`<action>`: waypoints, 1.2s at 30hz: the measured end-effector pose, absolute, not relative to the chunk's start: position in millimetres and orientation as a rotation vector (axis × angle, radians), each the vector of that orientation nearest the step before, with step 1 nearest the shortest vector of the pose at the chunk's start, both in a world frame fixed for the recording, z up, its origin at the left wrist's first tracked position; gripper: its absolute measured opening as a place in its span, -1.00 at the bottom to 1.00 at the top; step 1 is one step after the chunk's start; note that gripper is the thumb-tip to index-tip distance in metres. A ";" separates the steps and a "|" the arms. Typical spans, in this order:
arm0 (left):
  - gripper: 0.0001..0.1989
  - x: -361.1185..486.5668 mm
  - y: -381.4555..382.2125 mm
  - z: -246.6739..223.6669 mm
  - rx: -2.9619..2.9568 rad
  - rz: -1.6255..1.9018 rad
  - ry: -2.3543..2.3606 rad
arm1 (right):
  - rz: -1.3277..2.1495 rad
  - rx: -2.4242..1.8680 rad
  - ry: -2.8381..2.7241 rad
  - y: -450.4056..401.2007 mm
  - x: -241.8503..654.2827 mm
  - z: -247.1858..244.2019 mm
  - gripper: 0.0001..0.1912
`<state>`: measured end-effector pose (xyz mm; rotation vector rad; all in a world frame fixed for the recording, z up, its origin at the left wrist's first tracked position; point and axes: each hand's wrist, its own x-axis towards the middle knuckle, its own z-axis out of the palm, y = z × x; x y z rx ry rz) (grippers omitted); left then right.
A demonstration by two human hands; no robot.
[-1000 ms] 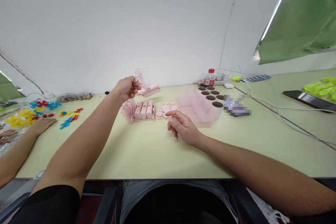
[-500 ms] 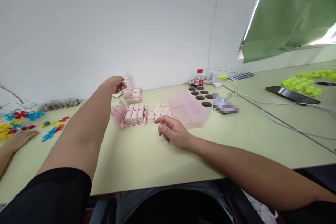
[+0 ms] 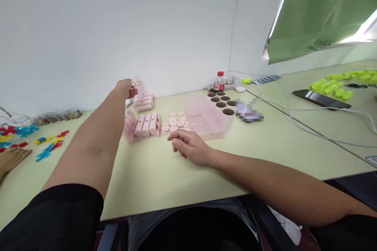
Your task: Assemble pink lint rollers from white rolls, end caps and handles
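My left hand [image 3: 127, 88] reaches to the back of the table, fingers bent around a translucent pink piece with a heart-shaped loop [image 3: 134, 82] on top. Below it are stacked pink cylinders [image 3: 144, 104]. Nearer to me lies a row of pink cylinders [image 3: 146, 124], with translucent pink pieces [image 3: 129, 127] along its left side. My right hand [image 3: 190, 147] rests on the table, loosely curled with the index finger stretched out, and nothing shows in it. Just beyond it lie several pink discs [image 3: 173, 121] and a translucent pink box [image 3: 203, 127].
Several dark-mouthed round tubes [image 3: 228, 112] stand before a red-capped bottle [image 3: 219, 82]. A phone [image 3: 321, 99], white cables and yellow-green pieces [image 3: 332, 88] lie right. Another person's hand [image 3: 14, 159] rests left near coloured plastic pieces [image 3: 48, 151].
The whole view has shifted slightly, so the table things appear a little further left and higher. My left hand stays by the heart-topped piece; my right hand rests in the same place.
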<state>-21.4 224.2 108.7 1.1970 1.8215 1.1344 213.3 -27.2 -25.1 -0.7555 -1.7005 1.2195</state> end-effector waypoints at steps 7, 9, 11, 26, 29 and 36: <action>-0.87 -0.7 216.0 102.6 1.366 1.258 1.918 | 1.164 -0.758 -1.753 -27.1 212.6 -26.4 -0.78; -0.87 10.0 208.5 100.8 1.506 1.211 1.944 | 1.149 -0.765 -1.765 -26.3 212.1 -27.2 -0.79; -0.88 24.4 198.4 99.2 1.659 1.141 1.919 | 1.141 -0.772 -1.773 -25.3 211.7 -28.2 -0.80; -0.78 177.6 74.2 92.9 2.887 0.466 0.847 | 1.057 -0.808 -1.895 -26.0 210.4 -27.8 -0.85; -0.75 203.0 55.8 80.2 3.037 0.321 0.754 | 1.047 -0.807 -1.927 -25.8 210.4 -28.7 -0.87; -0.83 240.4 40.1 65.0 3.175 0.143 0.761 | 0.960 -0.779 -1.902 -26.4 207.7 -35.6 -0.84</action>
